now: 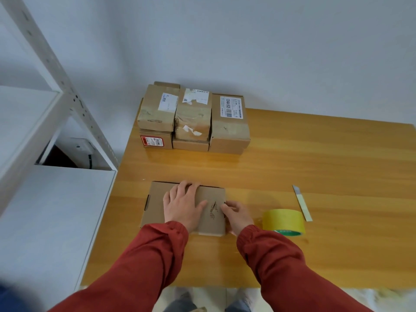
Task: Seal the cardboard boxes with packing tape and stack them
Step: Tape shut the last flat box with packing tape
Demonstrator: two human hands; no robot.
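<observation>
A flat brown cardboard box (155,206) lies near the front of the wooden table (315,158). My left hand (183,204) lies flat on its lid with the fingers spread, the fingertips at the far edge. My right hand (237,213) grips the box's right edge, fingers curled against the side. A roll of yellow packing tape (284,221) stands just right of the box. A stack of taped cardboard boxes (193,119) sits at the table's far left corner, against the wall.
A utility knife (302,203) with its blade out lies right of the tape roll. A white metal shelving rack (56,140) stands close to the table's left edge. The wall runs behind the table.
</observation>
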